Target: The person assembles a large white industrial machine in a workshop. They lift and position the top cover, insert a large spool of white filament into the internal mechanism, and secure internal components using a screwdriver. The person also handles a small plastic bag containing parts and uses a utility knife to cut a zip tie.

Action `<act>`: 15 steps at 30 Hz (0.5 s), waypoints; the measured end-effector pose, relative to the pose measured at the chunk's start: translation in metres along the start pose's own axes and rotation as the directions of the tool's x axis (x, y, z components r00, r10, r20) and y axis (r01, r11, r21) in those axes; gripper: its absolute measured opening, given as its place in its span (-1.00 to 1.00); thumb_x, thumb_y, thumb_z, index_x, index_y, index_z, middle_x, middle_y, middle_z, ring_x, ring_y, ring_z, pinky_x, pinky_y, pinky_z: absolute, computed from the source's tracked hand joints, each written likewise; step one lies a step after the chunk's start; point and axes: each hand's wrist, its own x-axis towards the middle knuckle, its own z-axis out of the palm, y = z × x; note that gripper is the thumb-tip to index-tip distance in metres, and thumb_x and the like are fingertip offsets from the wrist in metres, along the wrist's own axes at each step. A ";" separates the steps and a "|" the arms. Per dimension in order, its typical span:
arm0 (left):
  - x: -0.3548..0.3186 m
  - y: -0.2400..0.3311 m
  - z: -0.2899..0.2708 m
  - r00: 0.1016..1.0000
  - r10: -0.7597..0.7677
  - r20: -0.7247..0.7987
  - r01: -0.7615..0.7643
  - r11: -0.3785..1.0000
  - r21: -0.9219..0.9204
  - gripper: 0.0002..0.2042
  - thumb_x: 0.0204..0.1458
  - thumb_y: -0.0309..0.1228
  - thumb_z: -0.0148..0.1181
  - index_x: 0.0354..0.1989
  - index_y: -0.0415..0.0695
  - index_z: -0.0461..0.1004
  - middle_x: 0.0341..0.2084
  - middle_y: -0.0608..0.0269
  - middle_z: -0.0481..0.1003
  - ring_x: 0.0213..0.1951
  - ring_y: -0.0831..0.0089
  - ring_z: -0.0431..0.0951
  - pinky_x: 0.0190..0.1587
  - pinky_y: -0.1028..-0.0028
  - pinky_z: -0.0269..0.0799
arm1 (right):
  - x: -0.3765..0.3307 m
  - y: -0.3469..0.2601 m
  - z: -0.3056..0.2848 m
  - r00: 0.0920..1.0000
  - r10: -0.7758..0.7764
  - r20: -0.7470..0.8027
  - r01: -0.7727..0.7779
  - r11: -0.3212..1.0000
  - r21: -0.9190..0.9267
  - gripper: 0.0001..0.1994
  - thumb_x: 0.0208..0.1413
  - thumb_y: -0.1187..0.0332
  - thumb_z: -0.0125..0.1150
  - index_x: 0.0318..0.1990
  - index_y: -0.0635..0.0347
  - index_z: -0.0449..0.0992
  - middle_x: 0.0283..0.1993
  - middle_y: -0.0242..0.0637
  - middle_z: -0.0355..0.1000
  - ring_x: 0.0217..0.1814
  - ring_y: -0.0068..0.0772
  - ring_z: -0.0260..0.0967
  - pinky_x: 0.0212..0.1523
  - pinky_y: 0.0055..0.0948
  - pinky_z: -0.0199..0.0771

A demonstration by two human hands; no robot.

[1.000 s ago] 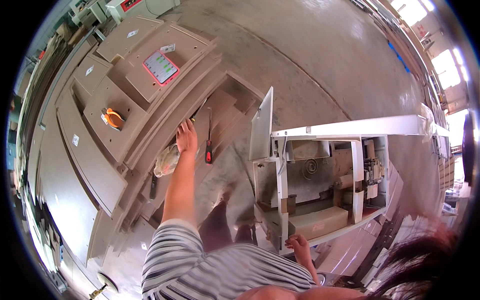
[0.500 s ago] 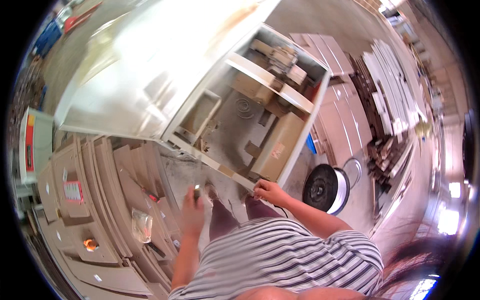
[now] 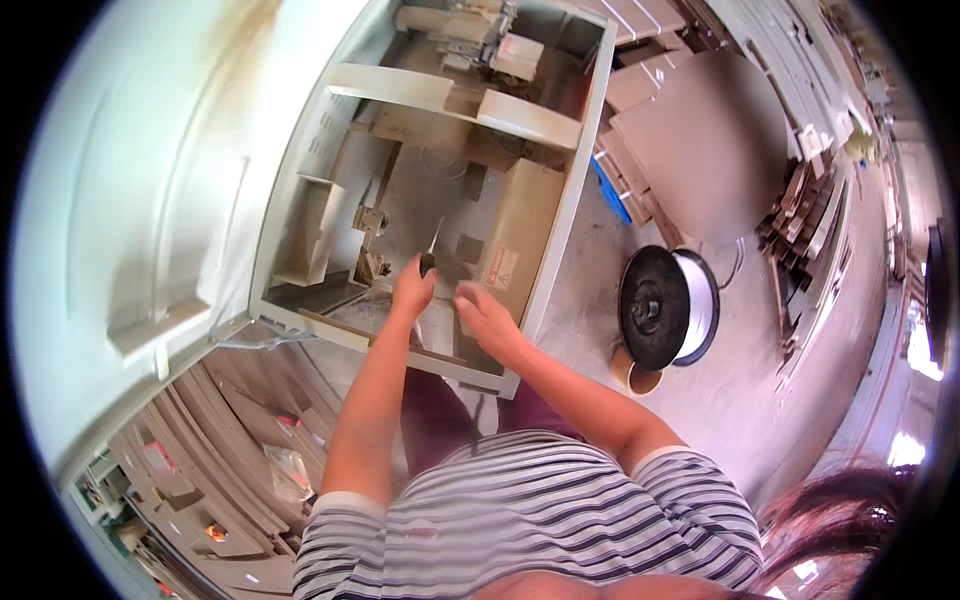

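My left hand (image 3: 413, 287) is closed around the dark handle of a screwdriver (image 3: 428, 263). Its thin bright shaft points away from me, into a large open metal cabinet (image 3: 565, 235). My right hand (image 3: 485, 314) hovers just to the right with curled fingers, slightly smeared; whether anything lies in them is hidden. Beside it, along the cabinet's right wall, runs a long beige box-shaped cover (image 3: 520, 215) with a label. Small brass-coloured metal parts (image 3: 372, 262) sit left of the screwdriver inside the cabinet.
A big pale panel (image 3: 130, 180) stands along the cabinet's left side. Brown panels (image 3: 220, 430) are stacked at the lower left. To the right, a black spool with white strip (image 3: 655, 308) stands near a cardboard tube (image 3: 637, 372). Cabinet crossbars (image 3: 530, 118) span the far part.
Both hands have moved forward, from near my legs to over the cabinet's interior. The cabinet now appears closer and more upright in view. The screwdriver's shaft has become visible.
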 end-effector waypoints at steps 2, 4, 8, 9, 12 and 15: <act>0.017 -0.002 0.008 1.000 -0.015 0.018 0.015 1.000 -0.009 -0.54 0.00 -0.25 0.14 0.06 -0.23 0.38 -0.14 -0.16 0.48 -0.06 -0.10 0.46 -0.04 0.14 0.38 | 0.045 0.019 0.026 0.995 0.067 -0.079 -0.064 0.997 0.046 -0.58 0.26 0.18 -0.09 0.11 0.34 0.29 0.13 0.09 0.30 0.20 -0.09 0.25 0.18 -0.30 0.21; 0.032 -0.003 0.010 0.998 0.055 -0.009 -0.054 0.998 0.033 -0.56 0.00 -0.25 0.15 0.03 -0.24 0.39 -0.14 -0.17 0.48 -0.07 -0.10 0.47 -0.05 0.15 0.39 | 0.095 0.045 0.065 0.899 0.220 -0.378 -0.223 0.974 0.036 -0.53 0.24 0.17 -0.08 0.13 0.40 0.24 0.06 0.19 0.33 0.12 0.17 0.29 0.09 -0.14 0.27; 0.044 0.002 0.018 0.985 0.088 0.148 -0.059 0.980 -0.189 -0.53 0.11 -0.32 0.11 0.19 -0.21 0.29 -0.13 -0.12 0.52 -0.08 0.22 0.55 -0.05 0.36 0.40 | 0.177 0.093 0.085 0.738 0.611 -0.288 -0.415 0.747 0.520 -0.64 0.24 0.21 -0.06 -0.08 0.41 0.39 -0.09 0.15 0.42 -0.06 0.13 0.37 -0.05 -0.14 0.32; 0.053 -0.007 0.021 0.981 0.114 0.155 -0.086 0.980 -0.180 -0.54 0.11 -0.31 0.11 0.19 -0.17 0.29 -0.11 -0.11 0.50 -0.06 0.15 0.53 -0.04 0.32 0.40 | 0.190 0.105 0.092 0.738 0.611 -0.286 -0.361 0.716 0.597 -0.66 0.24 0.22 -0.06 -0.14 0.41 0.42 -0.14 0.13 0.44 -0.12 0.10 0.39 -0.09 -0.16 0.33; 0.070 -0.022 0.023 0.969 0.131 0.211 -0.102 0.985 -0.140 -0.56 0.13 -0.27 0.08 0.20 -0.05 0.27 -0.04 -0.07 0.47 0.00 0.01 0.49 -0.01 0.24 0.38 | 0.201 0.117 0.101 0.790 0.526 -0.316 -0.083 0.602 0.794 -0.69 0.23 0.23 -0.05 -0.26 0.37 0.45 -0.27 0.02 0.44 -0.26 -0.06 0.36 -0.17 -0.25 0.33; 0.076 -0.012 0.019 0.950 0.110 0.293 -0.083 0.991 -0.103 -0.56 0.17 -0.29 0.02 0.24 -0.02 0.23 0.02 -0.05 0.45 0.04 0.00 0.46 0.03 0.25 0.37 | 0.205 0.121 0.095 0.720 0.467 -0.514 -0.067 0.783 0.618 -0.71 0.23 0.23 -0.06 -0.27 0.34 0.43 -0.33 -0.07 0.41 -0.32 -0.14 0.31 -0.21 -0.28 0.31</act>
